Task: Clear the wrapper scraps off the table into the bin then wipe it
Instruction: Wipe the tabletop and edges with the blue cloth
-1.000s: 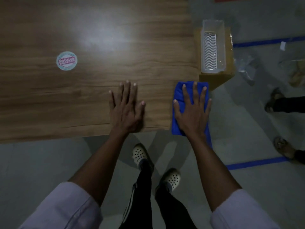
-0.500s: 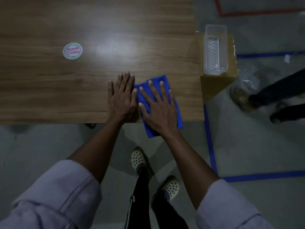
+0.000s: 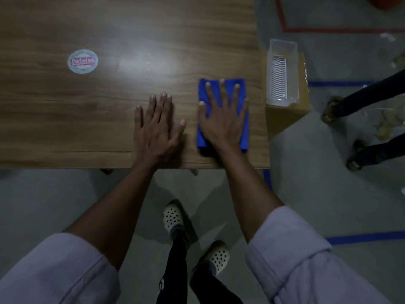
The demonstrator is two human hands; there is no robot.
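A folded blue cloth [image 3: 202,139] lies flat on the wooden table [image 3: 109,29] near its right front corner. My right hand [image 3: 223,119] presses down on the cloth with fingers spread and straight. Just left of it, my left hand [image 3: 156,128] rests flat on the bare wood, holding nothing. A clear plastic bin [image 3: 281,73] stands on a brown cardboard box [image 3: 285,116] just past the table's right edge. No wrapper scraps show on the tabletop.
A round pale sticker [image 3: 82,61] with pink lettering sits on the table at the left. Another person's legs and sandalled feet [image 3: 355,159] stand on the floor at the right. Blue and red tape lines mark the grey floor.
My right hand has slid the blue cloth to the right, away from my left hand and toward the table's right edge. My left hand has stayed flat in place.
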